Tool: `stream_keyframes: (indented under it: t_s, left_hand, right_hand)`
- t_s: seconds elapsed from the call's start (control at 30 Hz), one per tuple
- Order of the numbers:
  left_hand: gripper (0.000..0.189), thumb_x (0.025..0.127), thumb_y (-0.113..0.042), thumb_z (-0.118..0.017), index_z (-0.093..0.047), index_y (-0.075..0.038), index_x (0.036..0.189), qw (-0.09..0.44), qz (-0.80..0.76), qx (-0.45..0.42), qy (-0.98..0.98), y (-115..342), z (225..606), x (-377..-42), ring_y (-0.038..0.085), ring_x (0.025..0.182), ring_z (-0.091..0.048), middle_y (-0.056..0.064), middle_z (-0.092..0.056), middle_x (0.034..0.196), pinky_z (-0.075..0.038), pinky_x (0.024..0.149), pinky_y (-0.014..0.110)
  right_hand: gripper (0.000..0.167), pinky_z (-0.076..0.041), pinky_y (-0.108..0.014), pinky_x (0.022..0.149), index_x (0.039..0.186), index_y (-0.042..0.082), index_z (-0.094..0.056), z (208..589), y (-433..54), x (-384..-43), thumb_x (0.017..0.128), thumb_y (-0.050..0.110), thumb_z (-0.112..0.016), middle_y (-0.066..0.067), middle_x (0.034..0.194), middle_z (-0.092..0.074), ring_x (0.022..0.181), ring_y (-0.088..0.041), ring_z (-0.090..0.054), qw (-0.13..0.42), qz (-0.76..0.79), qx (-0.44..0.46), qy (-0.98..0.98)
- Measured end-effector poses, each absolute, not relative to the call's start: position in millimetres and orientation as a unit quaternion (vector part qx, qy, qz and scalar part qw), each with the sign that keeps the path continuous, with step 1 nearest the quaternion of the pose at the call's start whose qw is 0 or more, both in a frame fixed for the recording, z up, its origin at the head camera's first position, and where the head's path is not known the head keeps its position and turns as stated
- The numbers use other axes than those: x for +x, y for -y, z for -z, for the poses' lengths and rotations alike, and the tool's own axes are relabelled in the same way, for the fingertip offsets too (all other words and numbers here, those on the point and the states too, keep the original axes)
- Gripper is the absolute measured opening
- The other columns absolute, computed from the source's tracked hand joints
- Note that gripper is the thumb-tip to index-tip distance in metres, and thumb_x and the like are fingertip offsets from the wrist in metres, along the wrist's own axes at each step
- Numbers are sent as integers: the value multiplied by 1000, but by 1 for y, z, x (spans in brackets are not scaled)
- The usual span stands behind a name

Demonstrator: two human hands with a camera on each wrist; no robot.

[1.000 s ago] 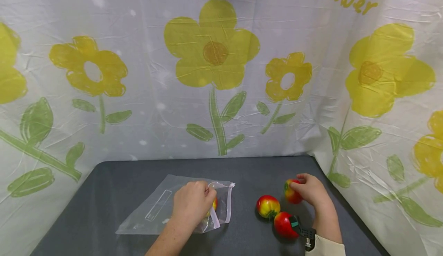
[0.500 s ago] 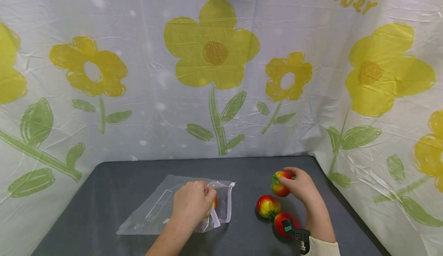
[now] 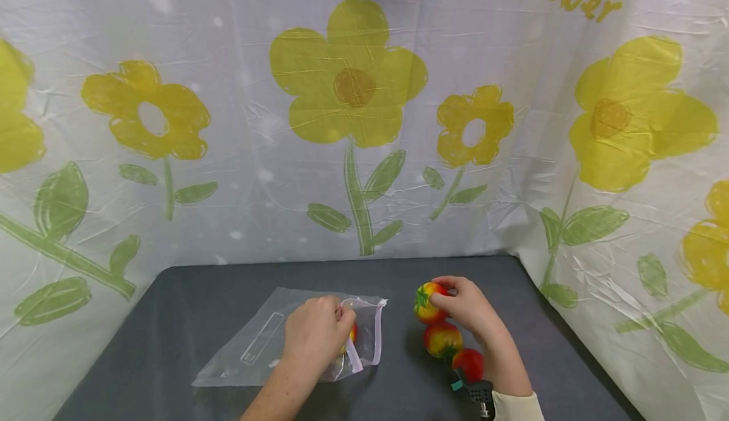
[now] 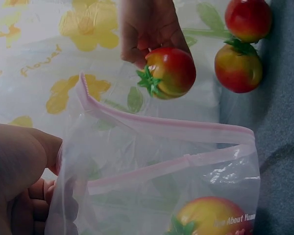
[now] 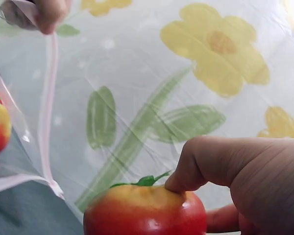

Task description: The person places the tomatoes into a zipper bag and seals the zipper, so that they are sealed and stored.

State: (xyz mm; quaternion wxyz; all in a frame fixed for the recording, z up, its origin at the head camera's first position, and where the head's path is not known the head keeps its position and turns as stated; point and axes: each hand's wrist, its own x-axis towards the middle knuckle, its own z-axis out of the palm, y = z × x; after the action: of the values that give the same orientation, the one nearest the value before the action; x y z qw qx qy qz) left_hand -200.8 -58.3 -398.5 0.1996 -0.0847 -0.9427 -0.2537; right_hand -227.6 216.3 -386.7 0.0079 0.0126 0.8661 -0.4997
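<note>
My left hand [image 3: 319, 332] grips the rim of a clear zip bag [image 3: 250, 329] lying on the table. In the left wrist view the bag's pink-edged mouth stands apart, and one tomato [image 4: 213, 215] shows inside. To the right, my right hand [image 3: 469, 310] holds a red-and-yellow tomato [image 3: 428, 304] between thumb and fingers. Its green leafy top faces the bag, and it hangs a short way from the bag's mouth. Two more tomatoes sit just below that hand: a yellowish one [image 3: 442, 340] and a redder one [image 3: 468, 363], partly covered by the wrist strap.
The dark grey table [image 3: 228, 282] ends at a white curtain [image 3: 256, 218] printed with yellow flowers, which hangs behind it and along both sides. A black wrist strap [image 3: 479, 390] sits on the right wrist close to the redder tomato.
My right hand has carried its tomato leftward, from beyond the two loose tomatoes to just above the yellowish one, nearer the bag. The left hand and bag have hardly moved.
</note>
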Motion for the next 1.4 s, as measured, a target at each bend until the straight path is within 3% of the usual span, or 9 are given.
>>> stream_keyframes:
  t_s: [0.27, 0.5, 0.83, 1.13, 1.4]
  left_hand:
    - [40, 86, -21, -61, -38, -17, 53, 189, 253, -77, 946, 59, 397, -201, 11, 46, -31, -6, -31, 51, -23, 45, 30]
    - [41, 87, -22, -62, -41, -16, 53, 179, 250, -68, 949, 58, 395, -200, 13, 46, -33, -5, -33, 50, -24, 46, 30]
    - [41, 88, -24, -63, -43, -16, 54, 171, 257, -69, 949, 59, 394, -200, 14, 43, -35, -5, -33, 50, -26, 45, 29]
    - [40, 88, -23, -62, -43, -16, 54, 177, 258, -71, 947, 60, 395, -200, 14, 44, -34, -5, -33, 50, -27, 44, 30]
    - [40, 89, -26, -63, -45, -16, 54, 164, 261, -58, 950, 58, 394, -200, 15, 43, -36, -3, -36, 49, -29, 44, 29]
  right_hand:
    - [41, -56, -39, 80, 128, 0, -65, 392, -196, -228, 90, 14, -71, -12, 111, -66, 85, -23, -64, 24, 515, -8, -857]
    - [40, -57, -42, 81, 126, 3, -66, 396, -180, -227, 89, 15, -75, -12, 117, -65, 90, -23, -65, 53, 516, -28, -854]
    - [43, -58, -40, 80, 121, -2, -66, 405, -156, -227, 84, 17, -79, -11, 107, -66, 90, -23, -66, 77, 506, -84, -855]
    - [39, -57, -36, 75, 114, -1, -69, 417, -146, -229, 82, 20, -81, -5, 97, -66, 85, -20, -64, 70, 490, -111, -862]
    - [41, -58, -36, 74, 113, -2, -69, 419, -142, -228, 82, 21, -82, -5, 98, -67, 83, -20, -64, 71, 473, -110, -871]
